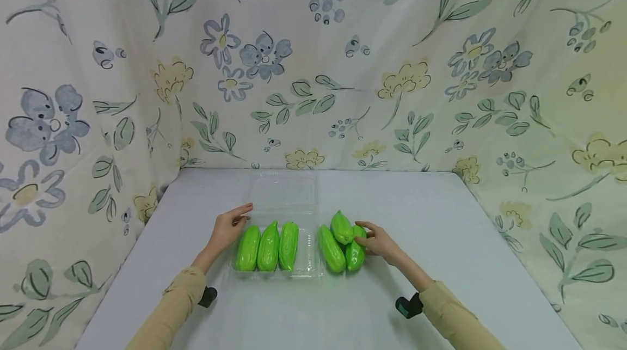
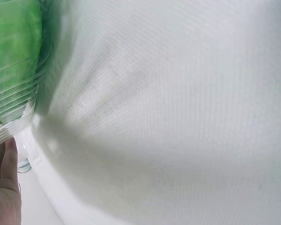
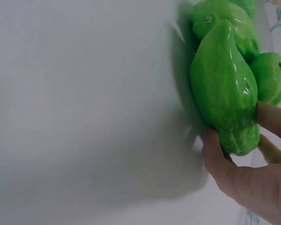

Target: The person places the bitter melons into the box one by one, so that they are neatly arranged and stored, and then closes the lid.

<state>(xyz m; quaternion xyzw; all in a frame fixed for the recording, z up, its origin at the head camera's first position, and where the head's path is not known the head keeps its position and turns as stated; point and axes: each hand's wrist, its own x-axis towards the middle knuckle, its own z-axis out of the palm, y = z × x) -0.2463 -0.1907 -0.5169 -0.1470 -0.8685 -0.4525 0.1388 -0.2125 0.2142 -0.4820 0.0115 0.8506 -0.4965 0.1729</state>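
A transparent plastic clamshell box [image 1: 308, 252] lies with its lid folded back, and three glossy green papayas [image 1: 268, 249] stand side by side in its left and middle part. My left hand [image 1: 229, 228] is at the box's upper left corner; in the left wrist view its straight fingers [image 2: 9, 161] touch the ribbed wall. Right of the box, three more papayas are heaped together. My right hand [image 1: 382, 242] grips the rightmost papaya [image 3: 225, 89] by one end, thumb and fingers on opposite sides. Another papaya [image 1: 341, 227] leans on top, and one [image 1: 331, 249] lies beside the box.
The clear lid [image 1: 283, 189] lies flat behind the box on the white tabletop [image 1: 401, 197]. A flower-print curtain [image 1: 313, 67] hangs around the table's back and sides. A dark strap-on device [image 1: 409, 305] sits at each wrist.
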